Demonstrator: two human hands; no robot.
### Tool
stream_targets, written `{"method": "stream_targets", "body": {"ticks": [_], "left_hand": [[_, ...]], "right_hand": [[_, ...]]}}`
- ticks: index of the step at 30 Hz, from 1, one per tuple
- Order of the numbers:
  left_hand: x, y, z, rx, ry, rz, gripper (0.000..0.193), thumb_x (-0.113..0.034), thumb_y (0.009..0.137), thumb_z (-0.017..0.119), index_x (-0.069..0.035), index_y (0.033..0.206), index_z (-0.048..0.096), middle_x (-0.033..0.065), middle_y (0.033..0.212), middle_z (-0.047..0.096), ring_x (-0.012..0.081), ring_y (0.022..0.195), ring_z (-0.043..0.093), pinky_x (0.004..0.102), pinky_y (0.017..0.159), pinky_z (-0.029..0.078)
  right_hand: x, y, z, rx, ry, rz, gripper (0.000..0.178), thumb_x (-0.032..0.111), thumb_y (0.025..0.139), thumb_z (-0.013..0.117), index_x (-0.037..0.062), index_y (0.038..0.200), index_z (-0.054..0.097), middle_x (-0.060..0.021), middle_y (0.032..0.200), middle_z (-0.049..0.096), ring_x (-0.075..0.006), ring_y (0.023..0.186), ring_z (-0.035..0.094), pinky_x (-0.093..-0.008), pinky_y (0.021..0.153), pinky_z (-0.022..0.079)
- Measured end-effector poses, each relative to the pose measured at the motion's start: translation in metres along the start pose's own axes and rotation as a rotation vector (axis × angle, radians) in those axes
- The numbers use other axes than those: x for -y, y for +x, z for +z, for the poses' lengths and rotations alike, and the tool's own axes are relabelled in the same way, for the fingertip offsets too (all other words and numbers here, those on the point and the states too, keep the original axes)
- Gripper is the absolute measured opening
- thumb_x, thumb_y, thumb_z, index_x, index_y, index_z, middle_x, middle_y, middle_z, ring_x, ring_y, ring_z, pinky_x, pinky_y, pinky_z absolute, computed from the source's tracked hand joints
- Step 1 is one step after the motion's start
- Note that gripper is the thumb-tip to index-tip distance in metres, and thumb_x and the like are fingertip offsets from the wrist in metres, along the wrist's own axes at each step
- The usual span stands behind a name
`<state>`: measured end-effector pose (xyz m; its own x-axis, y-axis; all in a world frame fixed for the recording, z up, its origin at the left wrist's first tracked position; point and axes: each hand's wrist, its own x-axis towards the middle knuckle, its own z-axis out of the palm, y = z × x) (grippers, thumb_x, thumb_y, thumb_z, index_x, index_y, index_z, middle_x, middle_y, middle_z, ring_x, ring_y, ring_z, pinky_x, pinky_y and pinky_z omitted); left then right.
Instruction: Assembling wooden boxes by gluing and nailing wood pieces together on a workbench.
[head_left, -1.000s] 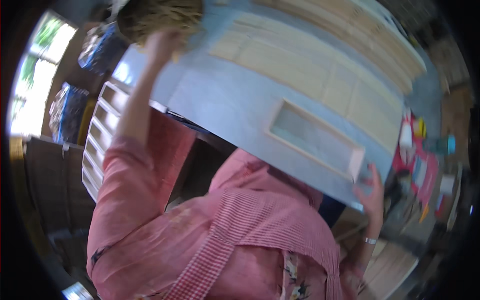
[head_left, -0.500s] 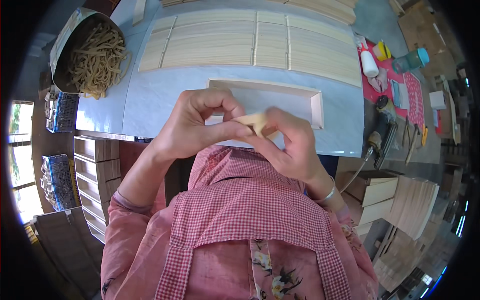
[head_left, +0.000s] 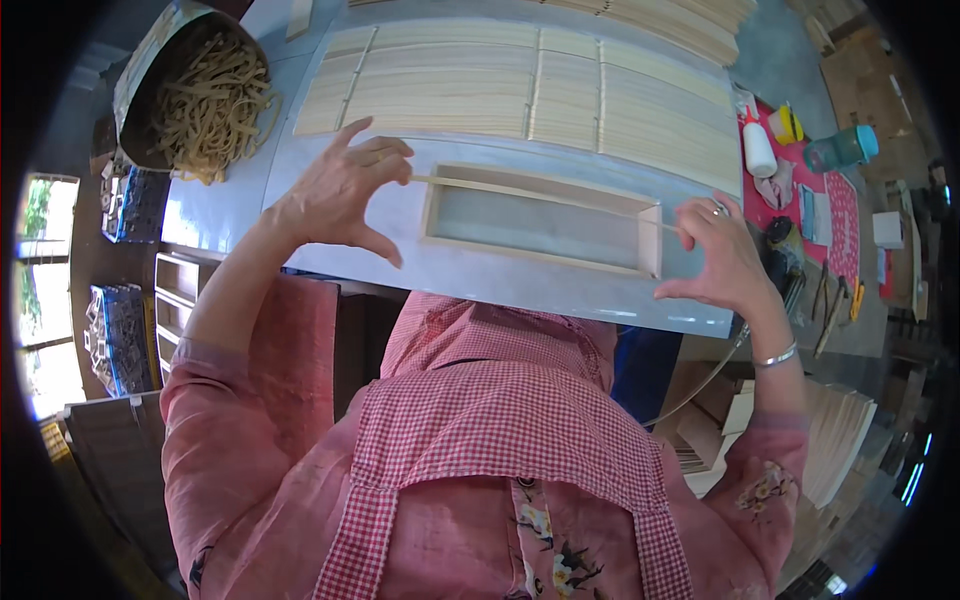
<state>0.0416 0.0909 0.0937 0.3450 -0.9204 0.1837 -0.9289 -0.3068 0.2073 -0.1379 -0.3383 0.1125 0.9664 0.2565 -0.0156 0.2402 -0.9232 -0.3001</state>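
Observation:
A tan rubber band (head_left: 480, 187) is stretched between my two hands, above a shallow rectangular wooden frame (head_left: 650, 242) on the table. My left hand (head_left: 345, 195), off the frame's left end, has its fingers hooked in the band while the thumb stands apart. Beyond the right end, curled fingers of my right hand (head_left: 722, 255) hold the band's other end, with that thumb apart too. Part of the band's right stretch is hard to see against the frame.
Slatted wooden panels (head_left: 450, 85) lie behind the frame. A tin (head_left: 140, 75) at the far left is full of rubber bands (head_left: 215, 110). To the right are a white bottle (head_left: 759, 150), a teal-capped bottle (head_left: 840, 150), and a corded power tool (head_left: 785, 255).
My hands, which were close together over the frame's near side with the band bunched between them, have spread apart. The band is now pulled long across the frame.

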Motion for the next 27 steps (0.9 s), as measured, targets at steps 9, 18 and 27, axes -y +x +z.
{"method": "stream_targets", "body": {"ticks": [9,18,27], "left_hand": [[0.020,-0.002,0.035,0.138,-0.090,-0.128,0.089,-0.059,0.038,0.091,-0.013,0.102,0.051,0.0068,0.125,0.064,0.0260,0.124,0.057,0.0540,0.120,0.022],[0.015,-0.011,0.064,0.123,-0.243,-0.211,0.068,-0.042,0.057,0.091,-0.011,0.103,0.051,0.0085,0.122,0.066,0.0288,0.124,0.058,0.0546,0.120,0.026],[-0.011,-0.039,0.086,-0.074,-0.380,-0.186,0.035,-0.021,0.077,0.083,-0.005,0.094,0.058,0.0125,0.126,0.066,0.0347,0.129,0.056,0.0542,0.116,0.035]], "right_hand": [[-0.028,0.001,0.028,0.172,0.030,0.070,0.065,0.038,0.049,0.094,0.0135,0.082,0.043,-0.0036,0.111,0.065,-0.0246,0.124,0.056,-0.0496,0.115,0.030],[-0.028,-0.002,0.052,0.133,0.139,0.095,0.055,0.033,0.057,0.092,0.0133,0.077,0.045,-0.0025,0.102,0.067,-0.0240,0.121,0.059,-0.0488,0.115,0.031],[-0.011,-0.032,0.083,-0.213,0.172,-0.066,0.044,0.015,0.072,0.086,0.0095,0.068,0.042,-0.0047,0.085,0.065,-0.0279,0.113,0.065,-0.0471,0.109,0.043]]}}
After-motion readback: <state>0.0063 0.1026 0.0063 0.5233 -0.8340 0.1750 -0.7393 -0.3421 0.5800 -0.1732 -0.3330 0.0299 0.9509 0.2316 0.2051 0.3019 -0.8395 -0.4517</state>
